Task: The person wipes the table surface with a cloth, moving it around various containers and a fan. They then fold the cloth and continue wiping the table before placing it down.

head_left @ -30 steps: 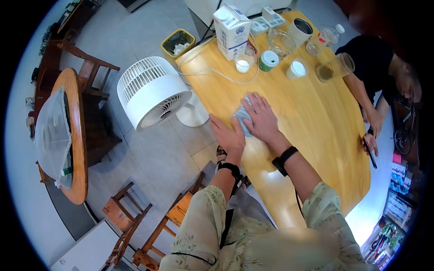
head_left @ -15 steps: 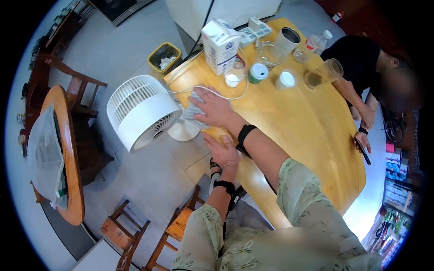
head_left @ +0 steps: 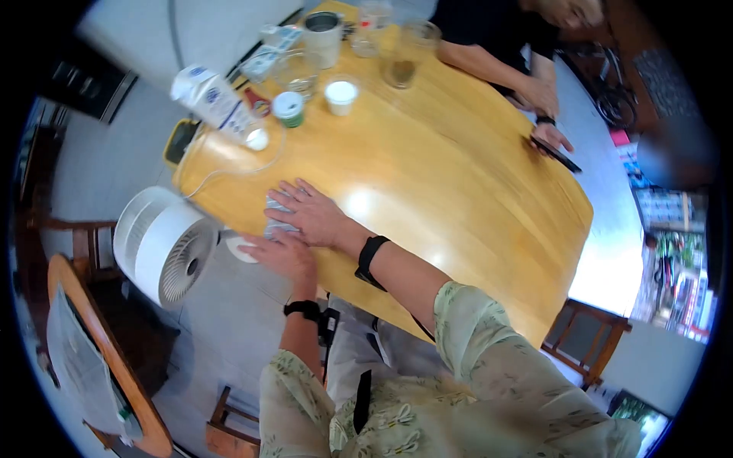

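My right hand (head_left: 311, 214) lies flat with spread fingers on a grey cloth (head_left: 276, 227), pressing it to the wooden table (head_left: 427, 183) near its left edge. The cloth is mostly covered by the hand. Just below, my left hand (head_left: 286, 259) is stretched out at the table edge, its fingers overlapping the cloth's lower end. A white cable (head_left: 229, 171) curves across the tabletop beyond both hands. To their left stands a white fan (head_left: 169, 248).
A milk carton (head_left: 214, 99), a green-and-white cup (head_left: 289, 109), a white tub (head_left: 340, 95), a glass jug (head_left: 295, 75) and a tumbler with dark contents (head_left: 405, 61) stand at the far end. Across the table, a person (head_left: 496, 53) holds a phone (head_left: 556, 154).
My right hand and the cloth have moved along the edge, away from the cable. My left hand has come closer to the right one. The view has turned.
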`<state>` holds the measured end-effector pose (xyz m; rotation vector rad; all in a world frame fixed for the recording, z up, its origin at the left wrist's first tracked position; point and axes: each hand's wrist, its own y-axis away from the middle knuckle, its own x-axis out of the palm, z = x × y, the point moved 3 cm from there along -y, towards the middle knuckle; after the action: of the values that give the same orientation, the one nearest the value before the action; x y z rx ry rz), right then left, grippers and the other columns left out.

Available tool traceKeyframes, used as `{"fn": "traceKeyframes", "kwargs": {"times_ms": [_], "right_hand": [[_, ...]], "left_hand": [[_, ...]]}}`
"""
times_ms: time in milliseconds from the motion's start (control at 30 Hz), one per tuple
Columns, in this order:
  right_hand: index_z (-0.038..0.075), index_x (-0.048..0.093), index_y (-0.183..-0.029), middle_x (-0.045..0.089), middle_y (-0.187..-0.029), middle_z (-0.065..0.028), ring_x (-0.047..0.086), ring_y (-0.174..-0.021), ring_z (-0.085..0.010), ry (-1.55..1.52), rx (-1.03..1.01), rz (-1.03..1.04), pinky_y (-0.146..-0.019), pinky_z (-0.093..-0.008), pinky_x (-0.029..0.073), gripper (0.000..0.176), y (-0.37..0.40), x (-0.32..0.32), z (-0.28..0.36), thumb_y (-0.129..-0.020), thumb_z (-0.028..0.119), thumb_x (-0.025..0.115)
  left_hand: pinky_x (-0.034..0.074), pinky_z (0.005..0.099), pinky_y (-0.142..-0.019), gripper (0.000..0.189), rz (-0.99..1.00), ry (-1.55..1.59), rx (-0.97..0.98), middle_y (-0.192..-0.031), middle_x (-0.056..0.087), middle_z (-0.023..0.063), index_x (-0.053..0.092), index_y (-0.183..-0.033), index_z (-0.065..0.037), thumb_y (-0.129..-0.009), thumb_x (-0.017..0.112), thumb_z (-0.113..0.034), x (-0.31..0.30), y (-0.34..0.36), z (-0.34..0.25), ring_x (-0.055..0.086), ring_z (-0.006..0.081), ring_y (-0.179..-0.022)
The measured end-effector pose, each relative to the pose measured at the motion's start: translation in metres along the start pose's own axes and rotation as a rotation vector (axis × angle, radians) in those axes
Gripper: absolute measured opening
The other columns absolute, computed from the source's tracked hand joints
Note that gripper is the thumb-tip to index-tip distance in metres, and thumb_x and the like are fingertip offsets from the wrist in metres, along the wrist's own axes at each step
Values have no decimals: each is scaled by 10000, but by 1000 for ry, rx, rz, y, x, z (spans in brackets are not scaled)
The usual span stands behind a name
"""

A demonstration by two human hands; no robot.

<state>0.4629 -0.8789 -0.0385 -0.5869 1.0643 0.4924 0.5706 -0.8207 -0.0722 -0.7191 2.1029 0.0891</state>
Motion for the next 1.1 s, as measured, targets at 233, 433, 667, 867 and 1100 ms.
{"fn": "traceKeyframes", "kwargs": {"times_ms": [233,433,667,867,1100], "right_hand": [[196,486,-1445,380,-1563,-113,316,-1454,-353,125,477,-102,-1199,-543,197,594,139,-74,-83,-923,463,578],[179,463,-1469,392,-1544,-158,349,-1416,-383,422,944,-250,-1149,-564,252,614,343,-144,-182,-939,480,538],[203,407,-1523,324,-1591,-180,285,-1469,-390,564,1570,-380,-1175,-566,211,651,638,-176,-158,-963,517,513],[212,351,-1552,304,-1608,-154,264,-1470,-418,747,1736,-239,-1167,-604,204,694,763,-148,-93,-978,594,433],[269,345,-1549,272,-1626,-127,249,-1481,-410,726,1659,-300,-1163,-610,234,730,770,-141,-91,-953,686,394]], "left_hand": [[269,568,-1149,742,72,-353,1,-1591,178,325,198,-1581,-76,-1030,312,-560,5,7,-11,266,496,-1432],[280,535,-1148,767,127,-373,91,-1585,196,328,263,-1558,-41,-1027,277,-595,13,7,0,265,496,-1430],[313,543,-1135,829,205,-421,97,-1569,167,373,193,-1566,-11,-1017,258,-629,13,10,-11,268,496,-1436],[374,645,-1067,783,175,-639,143,-1587,125,350,196,-1572,-56,-1007,373,-569,48,-25,61,346,590,-1346],[485,556,-1003,748,239,-504,-61,-1579,184,289,233,-1556,-81,-1005,316,-580,13,20,-17,467,519,-1282]]}}
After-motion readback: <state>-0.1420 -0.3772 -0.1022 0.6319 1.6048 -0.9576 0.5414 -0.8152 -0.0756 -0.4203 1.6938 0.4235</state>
